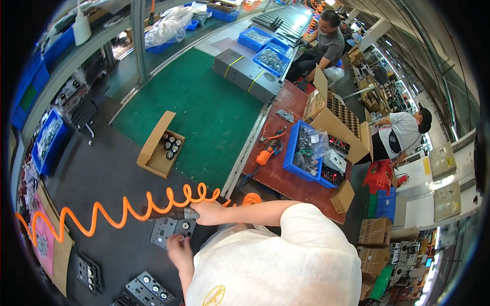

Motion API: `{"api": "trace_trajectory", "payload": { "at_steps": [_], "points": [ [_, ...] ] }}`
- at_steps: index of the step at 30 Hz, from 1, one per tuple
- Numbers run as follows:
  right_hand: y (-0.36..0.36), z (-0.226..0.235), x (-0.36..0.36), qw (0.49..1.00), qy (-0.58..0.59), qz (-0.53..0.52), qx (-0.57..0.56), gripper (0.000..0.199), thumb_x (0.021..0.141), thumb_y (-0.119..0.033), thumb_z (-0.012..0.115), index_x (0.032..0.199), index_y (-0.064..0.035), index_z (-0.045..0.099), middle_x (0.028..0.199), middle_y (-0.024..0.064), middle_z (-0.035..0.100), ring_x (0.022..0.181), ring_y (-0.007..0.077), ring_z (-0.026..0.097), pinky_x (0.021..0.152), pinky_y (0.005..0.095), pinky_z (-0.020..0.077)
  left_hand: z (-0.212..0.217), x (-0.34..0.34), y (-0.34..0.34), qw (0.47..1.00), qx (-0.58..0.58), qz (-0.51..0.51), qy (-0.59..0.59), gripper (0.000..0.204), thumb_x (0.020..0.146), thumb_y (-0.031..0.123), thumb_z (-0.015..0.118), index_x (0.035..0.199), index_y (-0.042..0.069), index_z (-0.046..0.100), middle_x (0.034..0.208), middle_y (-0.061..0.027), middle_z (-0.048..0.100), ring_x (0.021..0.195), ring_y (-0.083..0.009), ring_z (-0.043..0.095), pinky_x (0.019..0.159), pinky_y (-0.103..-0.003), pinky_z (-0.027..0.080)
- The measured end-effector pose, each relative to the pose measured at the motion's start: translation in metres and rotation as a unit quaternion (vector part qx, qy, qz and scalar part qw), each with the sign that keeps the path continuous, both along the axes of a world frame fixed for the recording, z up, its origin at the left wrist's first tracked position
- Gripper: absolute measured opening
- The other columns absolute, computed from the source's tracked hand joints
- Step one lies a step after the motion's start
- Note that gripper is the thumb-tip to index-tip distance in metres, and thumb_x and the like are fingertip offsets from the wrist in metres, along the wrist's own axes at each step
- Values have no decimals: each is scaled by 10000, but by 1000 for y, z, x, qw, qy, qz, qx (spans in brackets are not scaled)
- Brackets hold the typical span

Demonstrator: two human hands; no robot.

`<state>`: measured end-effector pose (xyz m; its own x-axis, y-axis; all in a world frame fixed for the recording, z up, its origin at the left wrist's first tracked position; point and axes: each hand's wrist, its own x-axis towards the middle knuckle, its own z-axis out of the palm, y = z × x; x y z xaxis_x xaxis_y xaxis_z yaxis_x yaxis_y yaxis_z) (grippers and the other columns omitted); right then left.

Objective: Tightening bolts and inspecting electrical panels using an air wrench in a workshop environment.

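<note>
Gripping a dark power tool [176, 213] in the right hand [207, 212], basically clamping onto its grey end with curled fingers. Sticking the rest of it out past those fingers, pointing away from the fist toward the left of the view, and running its long axis sideways, pretty close to level. Can't really tell which end is the working tip, what with looping an orange coiled hose [94, 219] right along there.

Also working at a flat grey panel [162, 229], lying on the dark tabletop [117, 178] just below the tool in the view. Stretching its long axis roughly left to right too, a bit slanted.

Reaching in with the left hand [179, 252] from below, bending the fingers over the panel's lower right part, so having the panel right at and just beyond the fingertips. Can't tell if pinching something small there or just touching, too tiny to say.

Sitting further up: an open cardboard box [157, 164] of round parts, partly overlapping a green mat [214, 117]. Lying toward the bottom: more panels [148, 288] with round silver parts.
</note>
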<state>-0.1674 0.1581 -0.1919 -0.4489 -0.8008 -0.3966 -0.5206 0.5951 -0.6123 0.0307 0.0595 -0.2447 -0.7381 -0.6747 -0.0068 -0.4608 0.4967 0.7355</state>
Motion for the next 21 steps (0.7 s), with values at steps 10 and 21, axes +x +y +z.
{"api": "trace_trajectory", "payload": {
  "at_steps": [10,21],
  "points": [
    [35,7,-6,994,-16,102,30,361,691,-128,622,1020,3,555,895,205,632,886,341,632,765,436,502,-62,32,-77,962,14,254,-99,624,681,186,776,1207,11,490,1118,-165,544,1066,-335,513,906,-393,427],
    [55,6,-15,990,19,141,4,351,695,-125,615,1015,-3,540,839,177,628,829,346,633,702,452,497,-84,38,-88,931,250,267,-4,339,793,132,678,1070,15,522,941,-88,546,846,-194,537,675,-328,481]
  ]
}}
